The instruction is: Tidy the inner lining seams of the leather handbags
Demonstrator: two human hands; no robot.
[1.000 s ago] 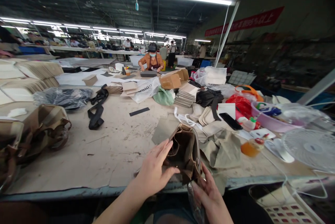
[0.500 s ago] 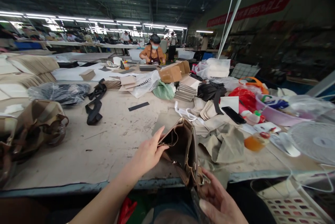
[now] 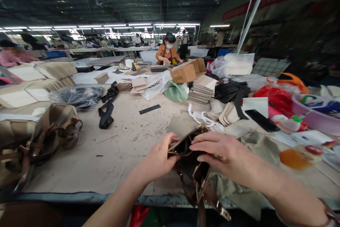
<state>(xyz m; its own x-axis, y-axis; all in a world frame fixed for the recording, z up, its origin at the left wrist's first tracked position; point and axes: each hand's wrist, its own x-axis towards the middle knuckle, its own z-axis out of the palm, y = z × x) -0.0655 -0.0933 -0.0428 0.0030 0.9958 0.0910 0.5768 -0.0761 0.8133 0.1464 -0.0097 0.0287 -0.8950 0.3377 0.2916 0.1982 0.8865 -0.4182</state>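
Presently, my left hand (image 3: 159,158) is pinching the left rim of a brown bag (image 3: 189,166), and my right hand (image 3: 225,152) is curving over its mouth; whether those fingers are gripping, I cannot tell. The bag is overlapping the front edge of the table (image 3: 127,149), a buckled strap (image 3: 222,210) hanging past it. Bare surface is stretching leftward to more bags (image 3: 54,124); crumpled cloth (image 3: 261,145) is crowding the right. The mouth is facing upward, its long axis running away from me
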